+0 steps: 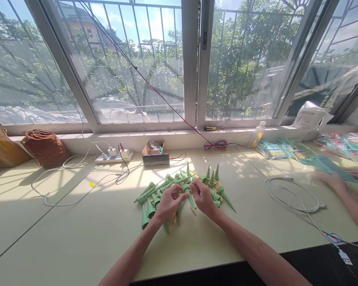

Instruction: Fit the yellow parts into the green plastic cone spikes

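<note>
A green hollow plastic spike [190,197] points down between my hands, with a small yellowish part near its tip. My left hand [169,203] is closed, its thumb and forefinger against the spike's side. Just right of the spike's wide end, my right hand [203,197] is pinched; its fingers hide whatever is between them. Around both hands lies a pile of similar green spikes [150,207], some on their sides. Several more spikes [212,179] stand tip up behind my right hand. Small yellowish plastic parts [174,217] are scattered among them.
Behind the pile are a small cardboard box [153,147], a black phone-like slab [156,160] and a power strip [113,157]. A coiled white cable [295,194] lies to the right. Another person's hand [331,180] touches a teal package [328,166] at the far right.
</note>
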Available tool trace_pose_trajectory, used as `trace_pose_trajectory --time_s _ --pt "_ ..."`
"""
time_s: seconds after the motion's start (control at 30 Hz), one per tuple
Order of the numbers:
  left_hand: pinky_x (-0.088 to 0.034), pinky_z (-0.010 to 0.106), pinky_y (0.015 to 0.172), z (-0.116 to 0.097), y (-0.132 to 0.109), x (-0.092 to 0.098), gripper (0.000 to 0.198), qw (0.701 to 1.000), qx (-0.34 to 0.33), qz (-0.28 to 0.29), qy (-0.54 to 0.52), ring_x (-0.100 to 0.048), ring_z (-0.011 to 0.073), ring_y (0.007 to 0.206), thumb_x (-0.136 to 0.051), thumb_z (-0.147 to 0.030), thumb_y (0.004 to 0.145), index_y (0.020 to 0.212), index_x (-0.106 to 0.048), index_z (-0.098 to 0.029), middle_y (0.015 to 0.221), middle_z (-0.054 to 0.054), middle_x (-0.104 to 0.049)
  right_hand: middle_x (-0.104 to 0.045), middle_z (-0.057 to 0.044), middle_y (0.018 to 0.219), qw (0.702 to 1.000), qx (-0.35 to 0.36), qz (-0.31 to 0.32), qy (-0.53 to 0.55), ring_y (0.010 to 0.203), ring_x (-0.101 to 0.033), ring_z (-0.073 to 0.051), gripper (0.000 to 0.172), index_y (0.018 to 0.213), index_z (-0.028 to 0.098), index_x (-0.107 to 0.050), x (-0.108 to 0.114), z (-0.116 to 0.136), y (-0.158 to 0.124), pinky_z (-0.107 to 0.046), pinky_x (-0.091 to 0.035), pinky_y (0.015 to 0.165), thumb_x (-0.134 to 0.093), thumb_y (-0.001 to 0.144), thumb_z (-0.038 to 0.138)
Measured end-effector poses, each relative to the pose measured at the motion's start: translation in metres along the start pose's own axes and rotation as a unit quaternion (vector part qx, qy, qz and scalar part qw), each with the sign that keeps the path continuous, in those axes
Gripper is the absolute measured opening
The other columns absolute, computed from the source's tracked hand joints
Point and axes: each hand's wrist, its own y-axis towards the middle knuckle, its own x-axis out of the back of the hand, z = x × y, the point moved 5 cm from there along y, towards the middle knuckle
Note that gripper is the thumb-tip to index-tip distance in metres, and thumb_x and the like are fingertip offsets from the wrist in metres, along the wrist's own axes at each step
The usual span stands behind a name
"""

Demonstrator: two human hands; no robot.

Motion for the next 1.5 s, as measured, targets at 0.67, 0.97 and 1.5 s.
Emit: trace_pose_trajectory --time_s 0.67,0.97,1.5 --pt "-0.040 0.022 0.045 0.005 -0.001 0.000 0.037 0.996 -0.066 -0.022 0.055 -0.048 0.0113 0.049 -0.068 -0.048 0.079 0.097 -0.056 -0.018 0.059 -0.006 -0.051 -0.040 0.005 0.061 0.999 -0.022 -0.007 0.039 0.050 -0.033 -0.012 0.024 0.081 0.022 -0.042 -0.001 -0.004 -0.001 -0.024 -0.026 0.049 -0.040 0.098 0.038" --pt "-0.046 0.023 0.047 0.004 -0.002 -0.001 0.030 0.987 -0.116 -0.037 0.106 -0.058 0.0135 0.056 -0.065 -0.041 0.083 0.100 -0.055 -0.019 0.070 -0.002 -0.057 -0.038 0.006 0.060 0.998 -0.042 -0.005 0.049 0.049 -0.034 -0.012 0.025 0.080 0.022 -0.042 -0.001 -0.005 -0.002 -0.024 -0.025 0.047 -0.041 0.098 0.040" --pt "-0.049 0.021 0.047 0.003 -0.003 0.000 0.025 0.964 -0.201 -0.051 0.165 -0.056 0.0087 0.058 -0.060 -0.037 0.089 0.107 -0.052 -0.021 0.105 0.006 -0.059 -0.036 0.006 0.058 0.996 -0.058 0.009 0.071 0.048 -0.033 -0.012 0.027 0.081 0.022 -0.041 -0.004 -0.009 -0.001 -0.024 -0.024 0.047 -0.040 0.098 0.042"
